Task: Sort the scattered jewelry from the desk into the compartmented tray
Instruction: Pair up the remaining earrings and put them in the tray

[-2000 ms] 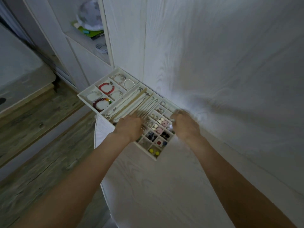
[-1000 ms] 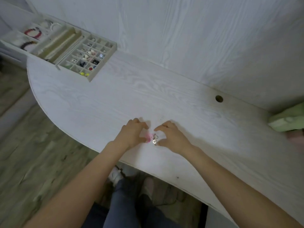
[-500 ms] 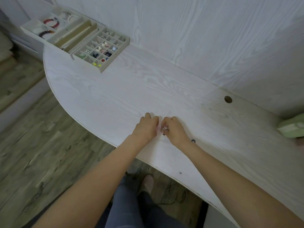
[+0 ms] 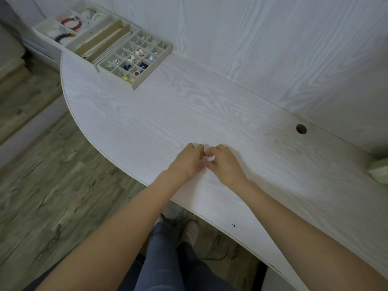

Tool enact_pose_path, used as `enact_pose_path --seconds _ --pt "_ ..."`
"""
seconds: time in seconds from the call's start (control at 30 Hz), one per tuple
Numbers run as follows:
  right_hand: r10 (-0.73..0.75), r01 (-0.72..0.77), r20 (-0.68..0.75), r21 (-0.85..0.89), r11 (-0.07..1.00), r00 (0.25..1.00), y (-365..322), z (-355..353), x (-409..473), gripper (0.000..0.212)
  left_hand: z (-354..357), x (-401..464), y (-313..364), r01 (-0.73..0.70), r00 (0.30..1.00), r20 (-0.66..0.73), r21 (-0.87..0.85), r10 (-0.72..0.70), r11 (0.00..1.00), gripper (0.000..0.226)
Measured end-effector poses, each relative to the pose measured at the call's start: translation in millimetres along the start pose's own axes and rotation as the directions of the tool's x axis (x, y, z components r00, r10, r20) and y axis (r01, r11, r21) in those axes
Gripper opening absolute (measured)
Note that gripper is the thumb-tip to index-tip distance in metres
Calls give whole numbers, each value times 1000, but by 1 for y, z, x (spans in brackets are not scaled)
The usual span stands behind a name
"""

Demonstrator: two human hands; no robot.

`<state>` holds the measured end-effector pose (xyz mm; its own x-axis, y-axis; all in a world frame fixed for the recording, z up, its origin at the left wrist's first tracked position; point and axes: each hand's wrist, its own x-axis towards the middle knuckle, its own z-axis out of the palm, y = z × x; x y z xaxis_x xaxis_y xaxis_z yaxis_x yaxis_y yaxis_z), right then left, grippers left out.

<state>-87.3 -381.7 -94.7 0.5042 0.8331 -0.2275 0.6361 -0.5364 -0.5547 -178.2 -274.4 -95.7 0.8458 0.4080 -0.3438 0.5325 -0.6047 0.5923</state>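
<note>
My left hand (image 4: pixel 185 162) and my right hand (image 4: pixel 225 164) meet fingertip to fingertip near the front edge of the white desk (image 4: pixel 168 114). Between the curled fingers shows a small pale pink jewelry piece (image 4: pixel 206 160), mostly hidden; both hands seem to pinch at it. The compartmented tray (image 4: pixel 147 77) stands at the desk's far left end, its small squares holding earrings and beads, its long slots chains, its big squares bracelets.
A round cable hole (image 4: pixel 301 129) pierces the desk at the back right. A pale green object (image 4: pixel 380 171) lies at the right edge. A white panelled wall (image 4: pixel 273 49) backs the desk. Wooden floor and my legs show below the curved desk edge.
My hands left the tray and came down on small jewelry on the desk. Since half a second ago they have closed tighter together over the pink piece.
</note>
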Motion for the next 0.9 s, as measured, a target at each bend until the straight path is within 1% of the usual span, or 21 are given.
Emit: enact_pose_path --seconds 0.13,0.23,0.37,0.5,0.57,0.63,0.7,0.77,0.8,0.87,0.9 --pt "77 -68 78 -113 991 994 -10 0 17 15 2 -3 -8 -52 996 -70 -43 49 998 11" --pt "106 -87 132 -147 985 986 -14 0 24 10 3 -6 -9 -39 993 -111 -50 33 998 15" --pt "104 -79 132 -177 981 986 -17 4 27 12 3 -3 -6 37 993 -108 -18 -38 999 22" --pt "74 -50 141 -171 984 987 -20 1 24 17 -2 1 1 73 994 -80 17 -72 997 18" --pt "70 -46 148 -160 986 986 -21 -4 20 14 -7 0 4 109 993 -50 -18 -110 994 16" --pt "82 -67 137 -107 992 987 -24 -13 18 8 -18 0 5 134 991 -13 -118 -137 984 12" --pt "87 -88 104 12 996 991 -29 -26 21 12 -40 0 7 139 990 15 -223 -140 965 8" --pt "61 -70 60 150 986 996 -39 -45 30 15 -70 -1 11 131 990 -4 -343 -141 930 10" --pt "43 -51 42 219 974 998 -46 -55 35 17 -85 -2 14 120 990 -12 -439 -140 890 12" --pt "17 -18 5 341 940 1000 -61 -75 46 22 -114 -3 19 103 989 -14 -654 -148 749 13" --pt "8 -2 -13 388 922 1000 -69 -83 51 24 -126 -2 20 98 987 -18 -723 -160 684 12"
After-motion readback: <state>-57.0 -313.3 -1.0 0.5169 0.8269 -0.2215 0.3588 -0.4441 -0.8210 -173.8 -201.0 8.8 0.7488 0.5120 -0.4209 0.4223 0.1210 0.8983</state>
